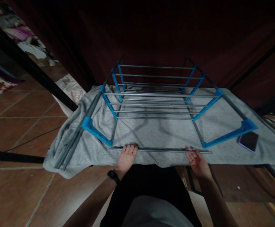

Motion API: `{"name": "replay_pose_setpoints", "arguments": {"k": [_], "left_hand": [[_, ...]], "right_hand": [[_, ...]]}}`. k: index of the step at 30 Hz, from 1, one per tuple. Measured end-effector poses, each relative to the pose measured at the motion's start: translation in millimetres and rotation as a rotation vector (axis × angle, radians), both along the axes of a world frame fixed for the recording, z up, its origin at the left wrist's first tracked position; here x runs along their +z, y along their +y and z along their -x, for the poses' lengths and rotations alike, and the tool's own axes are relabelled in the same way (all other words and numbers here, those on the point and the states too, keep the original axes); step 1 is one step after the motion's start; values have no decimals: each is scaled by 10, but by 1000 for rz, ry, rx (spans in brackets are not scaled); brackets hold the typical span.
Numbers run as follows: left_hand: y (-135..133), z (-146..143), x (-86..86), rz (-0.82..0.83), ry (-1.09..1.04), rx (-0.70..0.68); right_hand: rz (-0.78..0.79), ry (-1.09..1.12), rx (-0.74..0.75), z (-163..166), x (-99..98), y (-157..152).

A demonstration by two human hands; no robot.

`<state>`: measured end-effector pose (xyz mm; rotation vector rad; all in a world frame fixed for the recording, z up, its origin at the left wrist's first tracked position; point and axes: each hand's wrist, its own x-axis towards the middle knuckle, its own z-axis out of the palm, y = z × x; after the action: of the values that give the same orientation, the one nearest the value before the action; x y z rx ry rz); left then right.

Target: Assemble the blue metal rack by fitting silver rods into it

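A rack of grey metal rods and blue plastic brackets (pixel 156 94) lies on a grey cloth (pixel 151 132) spread over a raised surface. The nearest grey rod (pixel 161 150) runs across the front of the rack. My left hand (pixel 126 157) has its fingers curled over the rod's left part. My right hand (pixel 197 160) grips the same rod near its right end, next to a blue bracket (pixel 227 135). A black band sits on my left wrist.
A dark phone (pixel 248 141) lies on the cloth at the right. Several loose grey rods (pixel 68 148) lie along the cloth's left edge. Brown tiled floor (pixel 21 126) spreads to the left, with a black bar and laundry beyond. Dark wood stands behind.
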<state>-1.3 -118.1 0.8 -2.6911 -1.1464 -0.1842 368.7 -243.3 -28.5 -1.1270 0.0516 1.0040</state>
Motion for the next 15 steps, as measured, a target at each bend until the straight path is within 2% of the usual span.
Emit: {"name": "replay_pose_setpoints", "arguments": {"k": [15], "left_hand": [[-19,-23,53,13,34,14]], "right_hand": [[65,65,-24,-3,184,52]]}}
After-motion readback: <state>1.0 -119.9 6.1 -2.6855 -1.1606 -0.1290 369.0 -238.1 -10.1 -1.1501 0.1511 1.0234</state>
